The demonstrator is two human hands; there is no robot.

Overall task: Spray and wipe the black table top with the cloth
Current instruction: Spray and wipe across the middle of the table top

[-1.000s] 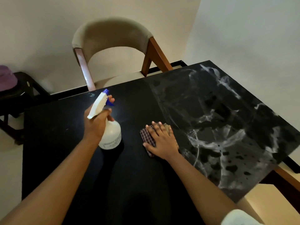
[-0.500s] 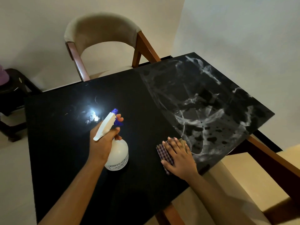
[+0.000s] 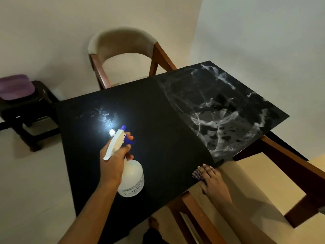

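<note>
Fingers [image 3: 129,138] of the left hand [image 3: 114,161] curl round the trigger neck of the upright spray bottle [image 3: 131,178] over the black worktop [image 3: 149,111], while the right hand [image 3: 211,182] presses straight, closed-together fingers on the checked cloth [image 3: 196,175] at the worktop's edge, white streaks [image 3: 219,110] beyond them.

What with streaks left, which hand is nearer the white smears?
Right. The right hand, on the cloth, lies just before the white smears; the left hand, gripping the spray bottle, is farther left.
</note>
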